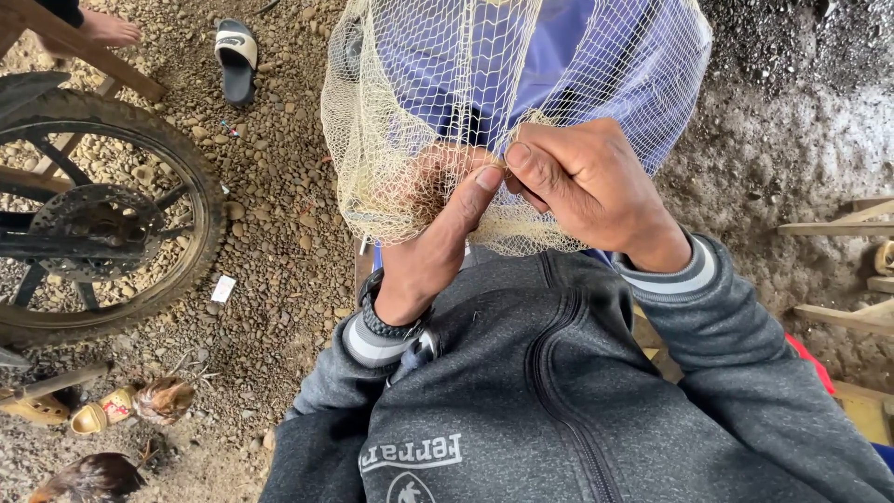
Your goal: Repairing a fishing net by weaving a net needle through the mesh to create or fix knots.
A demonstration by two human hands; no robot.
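Most of the lower view is filled by the person's dark grey zip jacket (pixel 559 410), its striped cuffs turned toward the camera. Above it hangs a pale yellowish net (pixel 391 112), a fine mesh draped over the lap and knees, with blue cloth (pixel 596 65) showing through it at the top. To the left stands a motorcycle wheel (pixel 102 214) with a knobbly tyre and a brake disc, resting on gravel ground (pixel 279 233). At the right edge are pale wooden slats (pixel 838 270). The right hand (pixel 596 186) lies on top of the net, fingers curled in and thumb pressed against the forefinger, pinching a strand of the mesh at the middle of the frame. The left hand (pixel 438 233) comes up from below, partly behind the bunched mesh, its thumb raised and meeting the right hand at the same spot; its other fingers are veiled by the net, so how they grip cannot be told for sure. A dark watch (pixel 386 321) rings the left wrist. Smaller things lie about the gravel: a black and white sandal (pixel 237 58) at the top, a bare foot (pixel 107 28) of another person in the corner, a yellow sandal (pixel 98 414) and two brown chickens (pixel 163 399) at the lower left.
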